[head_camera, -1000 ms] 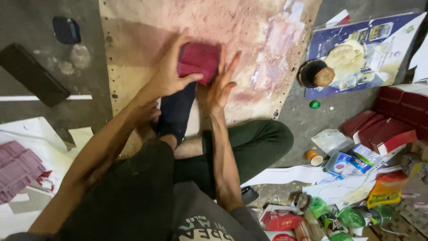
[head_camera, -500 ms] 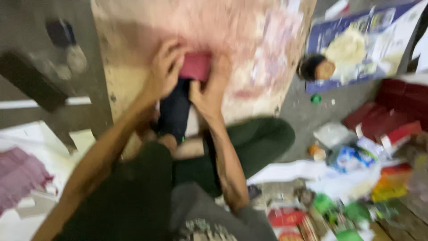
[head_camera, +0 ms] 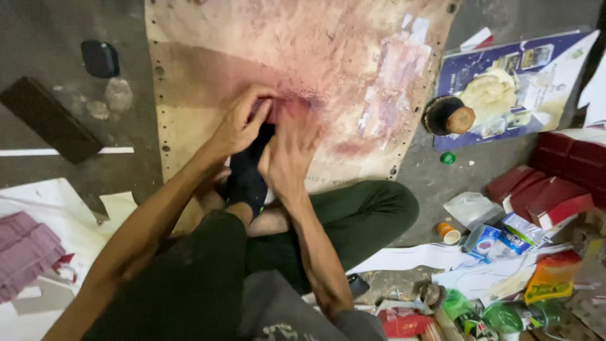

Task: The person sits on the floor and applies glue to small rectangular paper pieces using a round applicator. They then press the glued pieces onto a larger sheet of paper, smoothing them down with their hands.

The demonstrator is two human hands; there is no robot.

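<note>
I sit cross-legged on the floor at a stained tan board (head_camera: 353,57). My left hand (head_camera: 241,123) and my right hand (head_camera: 291,148) press together on a small dark red box (head_camera: 278,108) that lies on the board, just past my black-socked foot (head_camera: 247,172). Both hands cover most of the box, so only a reddish strip shows between the fingers. My green trouser leg (head_camera: 360,218) lies below the board's near edge.
A dark block (head_camera: 50,126) and a black object (head_camera: 100,58) lie left on the concrete. A round pot with a brush (head_camera: 449,115) stands on a blue printed sheet (head_camera: 511,82). Red boxes (head_camera: 555,183) are stacked right; packets and bottles (head_camera: 492,309) crowd the lower right. Maroon flat pieces (head_camera: 25,252) lie left.
The red box was held up above the board one second ago. Both hands have brought it down toward my foot and now cover it against the board.
</note>
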